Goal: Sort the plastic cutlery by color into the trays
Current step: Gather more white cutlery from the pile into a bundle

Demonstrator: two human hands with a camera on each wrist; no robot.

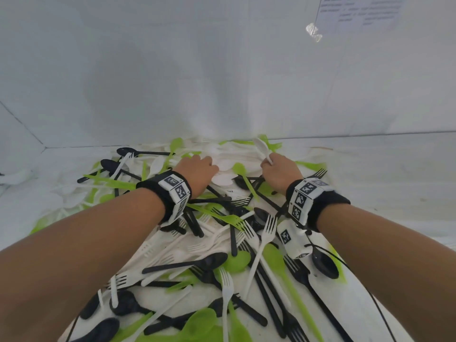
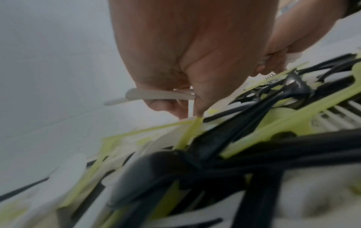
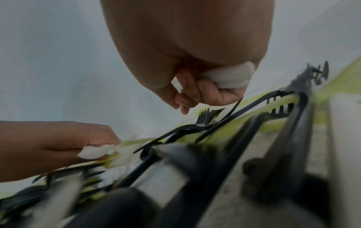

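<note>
Nearest the head camera, black, green and white cutlery [image 1: 222,262] lies heaped on the white bench [image 1: 385,183]. At the far end the right hand [image 1: 280,172] has its grip curled round a white spoon [image 1: 262,146], bowl raised. The left hand [image 1: 197,172] looks merely fisted there; only the left wrist view shows its fingers [image 2: 166,106] pinching white handles [image 2: 156,94].

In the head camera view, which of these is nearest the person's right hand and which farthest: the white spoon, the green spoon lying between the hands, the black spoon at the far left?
1. White spoon: gripped in the right hand.
2. Green spoon: lying just left of that hand, between both hands.
3. Black spoon: far left edge of the pile, beyond the left hand.
</note>
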